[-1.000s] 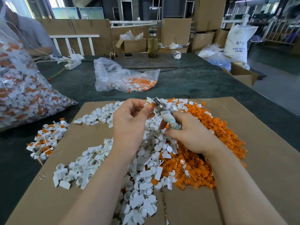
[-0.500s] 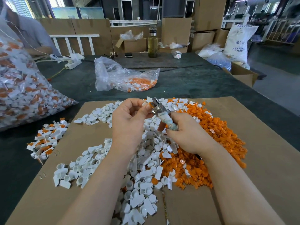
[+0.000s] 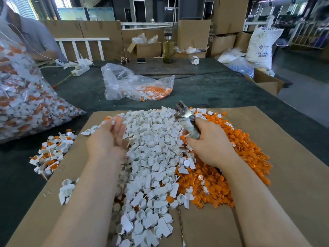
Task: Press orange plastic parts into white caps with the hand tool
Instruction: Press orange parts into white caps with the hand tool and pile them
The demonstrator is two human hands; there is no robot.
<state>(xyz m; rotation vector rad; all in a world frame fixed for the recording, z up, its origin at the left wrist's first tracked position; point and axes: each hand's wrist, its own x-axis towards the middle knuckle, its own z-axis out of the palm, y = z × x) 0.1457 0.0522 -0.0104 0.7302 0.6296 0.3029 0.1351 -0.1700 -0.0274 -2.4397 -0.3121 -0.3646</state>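
**Hand tool held clear of the cap pile**

Hand tool [image 3: 187,120] is gripped by our right hand [image 3: 211,145], fingers wrapped round its taped handle, metal head pointing up and away above the boundary between the white caps [image 3: 153,157] and the orange parts [image 3: 249,150]. Both heaps lie on the cardboard sheet [image 3: 293,175].

Change from the earlier frames: our left hand [image 3: 106,138], which was pinching a cap against the tool head, has moved off to the left. It is now blurred, with fingers relaxed and spread, holding nothing we can make out. The tool head now stands free.

Readable text: the white sack [image 3: 261,49] at rear right is printed "ABS RESIN" and, lower down, "ABS"; smaller lines are illegible.
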